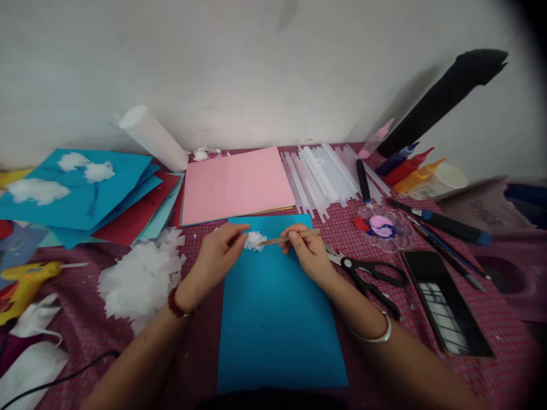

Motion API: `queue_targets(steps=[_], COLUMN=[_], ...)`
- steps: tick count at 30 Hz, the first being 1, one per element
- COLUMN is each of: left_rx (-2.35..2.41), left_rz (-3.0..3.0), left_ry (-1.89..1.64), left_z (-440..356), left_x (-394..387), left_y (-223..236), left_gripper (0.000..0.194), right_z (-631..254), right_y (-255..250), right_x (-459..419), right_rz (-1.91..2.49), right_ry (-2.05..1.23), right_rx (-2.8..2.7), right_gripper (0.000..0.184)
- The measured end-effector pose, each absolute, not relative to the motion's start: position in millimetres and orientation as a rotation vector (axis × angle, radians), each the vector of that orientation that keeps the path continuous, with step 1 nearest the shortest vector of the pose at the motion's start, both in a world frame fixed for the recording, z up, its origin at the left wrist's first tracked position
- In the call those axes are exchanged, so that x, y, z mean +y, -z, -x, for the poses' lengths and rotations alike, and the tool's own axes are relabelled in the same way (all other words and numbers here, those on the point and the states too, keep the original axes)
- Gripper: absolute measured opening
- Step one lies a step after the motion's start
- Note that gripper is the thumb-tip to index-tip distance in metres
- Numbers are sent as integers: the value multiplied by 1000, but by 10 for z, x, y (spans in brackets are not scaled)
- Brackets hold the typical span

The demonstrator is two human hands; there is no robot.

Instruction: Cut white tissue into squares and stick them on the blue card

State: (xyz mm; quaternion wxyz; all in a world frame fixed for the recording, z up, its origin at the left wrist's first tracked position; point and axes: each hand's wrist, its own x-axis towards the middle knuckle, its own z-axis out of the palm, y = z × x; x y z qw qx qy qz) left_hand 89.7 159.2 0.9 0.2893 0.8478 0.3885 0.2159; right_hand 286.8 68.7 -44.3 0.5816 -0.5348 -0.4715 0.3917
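A blue paper sheet [280, 319] lies in front of me, with a small clump of white paper bits [254, 240] near its far edge. Pinched in the fingers of my right hand [305, 250] is a flat wooden craft stick [277, 241]. Its left tip touches or nearly touches the clump. My left hand [217, 253] is just left of the clump, index finger stretched out and thumb apart from it, holding nothing I can see. The other fingers of that hand are partly hidden.
At left are a pile of white paper pieces [139, 279], a yellow glue gun [32, 279] and blue sheets [106, 199] with white clumps. Pink paper [235, 182] and translucent glue sticks [320, 171] lie behind. Scissors [367, 276], a paint palette [382, 228] and a phone [447, 307] are right.
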Motion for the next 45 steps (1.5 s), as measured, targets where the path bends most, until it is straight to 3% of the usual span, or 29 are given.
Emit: queue_targets(steps=[3,6,10,15,18,21,31,36,40,45], left_rx=[1177,1175,1166,1258,1235,1186,1211,1144,1030,978], left_rz=[-2230,-2331,-2418,-2537,-2504,-2454,-2199,-2247,-2328,-2554], left_ry=[-579,-344,-47,18,96,125,-47,-128,34,225], left_z=[-600,-273,20,90,62,45,-142,-395,-350,-107], left_x=[1659,1589,1356,1268,1343,1413,1425,1529,1581,1531], left_y=[-296,-453,-272,1,-1,-9,-236,-414,-366,-155], left_gripper=[18,11,13,38,27,10,7,10,9,27], right_z=[-2884,-2897,-2904,-2904,-2906,-2900,-2829,-2829,-2838,-2841], right_y=[457,466,481,502,492,454,472,529,512,456], right_x=[704,726,743,730,723,723,703,706,722,722], right_rz=[1245,1253,1234,1223,1212,1189,1210,1227,1256,1256], right_ry=[-963,-982,-1002,-1016,-990,-964,-997,-966,-947,-938], right_rx=[-1011,-975,-983,-986,-962,-920,-1092,-1115,-1100,-1044], right_gripper=[27,29,30,30,30,31,33,31,32,32])
